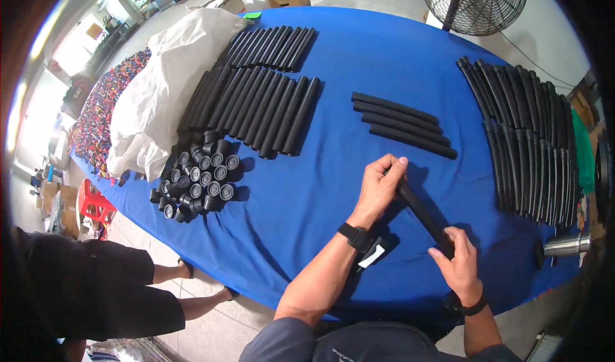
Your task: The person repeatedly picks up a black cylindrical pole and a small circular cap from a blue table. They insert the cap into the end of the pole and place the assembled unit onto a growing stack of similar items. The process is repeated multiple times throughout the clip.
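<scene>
A black tube [423,212] slants between my hands above the blue tablecloth [275,218]. My left hand [381,186] closes round its far end, thumb laid along the top. Lower and to the right, my right hand [459,259] grips the near end, the thumb on one side and the fingers on the other. Just beyond my left hand lie several loose black tubes [403,125], side by side and aslant. Under my left wrist a small dark item with a white label [371,256] rests on the cloth; its kind is unclear.
Black tubes [256,109] lie in two rows at left, beside a heap of black round caps [204,176] and a white sack [163,86]. Capped tubes [528,138] fill the right side near a metal cylinder [567,245]. A person [96,285] stands at left; a fan [477,0] behind.
</scene>
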A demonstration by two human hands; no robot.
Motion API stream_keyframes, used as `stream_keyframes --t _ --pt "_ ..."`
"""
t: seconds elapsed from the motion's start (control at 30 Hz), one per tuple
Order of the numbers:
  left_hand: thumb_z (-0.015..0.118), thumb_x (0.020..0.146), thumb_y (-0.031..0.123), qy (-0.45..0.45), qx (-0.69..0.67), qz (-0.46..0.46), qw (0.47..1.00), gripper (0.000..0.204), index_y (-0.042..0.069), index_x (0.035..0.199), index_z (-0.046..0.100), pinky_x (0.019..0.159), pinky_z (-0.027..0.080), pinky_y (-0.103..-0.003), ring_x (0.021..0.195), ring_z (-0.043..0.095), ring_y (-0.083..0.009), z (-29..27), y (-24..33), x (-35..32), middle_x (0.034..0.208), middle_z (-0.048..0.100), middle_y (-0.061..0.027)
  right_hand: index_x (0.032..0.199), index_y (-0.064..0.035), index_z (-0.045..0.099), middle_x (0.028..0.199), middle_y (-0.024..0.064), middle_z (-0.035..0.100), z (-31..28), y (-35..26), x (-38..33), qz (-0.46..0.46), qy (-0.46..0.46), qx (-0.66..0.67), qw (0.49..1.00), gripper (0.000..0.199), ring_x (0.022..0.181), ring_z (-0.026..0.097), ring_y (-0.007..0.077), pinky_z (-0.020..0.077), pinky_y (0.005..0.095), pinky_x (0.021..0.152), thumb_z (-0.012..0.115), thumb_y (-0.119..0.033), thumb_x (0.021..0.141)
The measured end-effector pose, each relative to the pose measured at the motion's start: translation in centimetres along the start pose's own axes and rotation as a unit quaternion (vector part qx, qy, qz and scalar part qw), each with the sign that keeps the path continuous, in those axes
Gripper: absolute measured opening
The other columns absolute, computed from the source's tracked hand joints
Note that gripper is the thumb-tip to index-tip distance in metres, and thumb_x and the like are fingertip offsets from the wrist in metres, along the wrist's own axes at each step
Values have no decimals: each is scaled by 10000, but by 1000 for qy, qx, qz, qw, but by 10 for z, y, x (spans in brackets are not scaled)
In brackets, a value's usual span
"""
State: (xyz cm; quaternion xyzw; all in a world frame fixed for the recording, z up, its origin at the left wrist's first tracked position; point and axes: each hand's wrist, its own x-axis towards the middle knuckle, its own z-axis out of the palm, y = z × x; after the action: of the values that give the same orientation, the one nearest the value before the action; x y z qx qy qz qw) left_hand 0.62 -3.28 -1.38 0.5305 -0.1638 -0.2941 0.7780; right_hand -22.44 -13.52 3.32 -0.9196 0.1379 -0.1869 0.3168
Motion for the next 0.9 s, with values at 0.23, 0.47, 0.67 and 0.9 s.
stream_keyframes --t 0.23,0.47,0.67,0.9 --pt "637 1005 320 -32 -36 -19 999 336 91 762 598 411 264 -228 465 395 -37 0 9 -2 643 548 29 1077 13 580 879 145 656 -20 7 -6 321 -160 255 898 326 715 643 267 525 363 650 789 -90 849" --pt "635 1008 316 -18 -20 -29 999 339 93 755 595 411 263 -225 459 392 -39 -1 9 -3 633 542 29 1136 9 576 912 167 667 -20 -1 -1 347 -169 246 889 368 742 665 295 541 379 664 786 -132 868" --pt "630 1008 307 -11 -14 -12 1000 339 94 749 588 411 272 -225 463 399 -44 -3 3 -3 633 540 27 1064 15 585 833 162 654 -8 -12 1 10 -20 -55 998 356 739 673 290 549 397 690 802 -172 853" --pt "616 1007 307 -1 33 -13 999 342 97 737 603 432 294 -232 480 406 -47 1 6 -3 634 515 39 1041 13 593 798 140 629 -22 13 -7 415 -183 489 746 333 673 632 244 526 352 651 795 -183 863"
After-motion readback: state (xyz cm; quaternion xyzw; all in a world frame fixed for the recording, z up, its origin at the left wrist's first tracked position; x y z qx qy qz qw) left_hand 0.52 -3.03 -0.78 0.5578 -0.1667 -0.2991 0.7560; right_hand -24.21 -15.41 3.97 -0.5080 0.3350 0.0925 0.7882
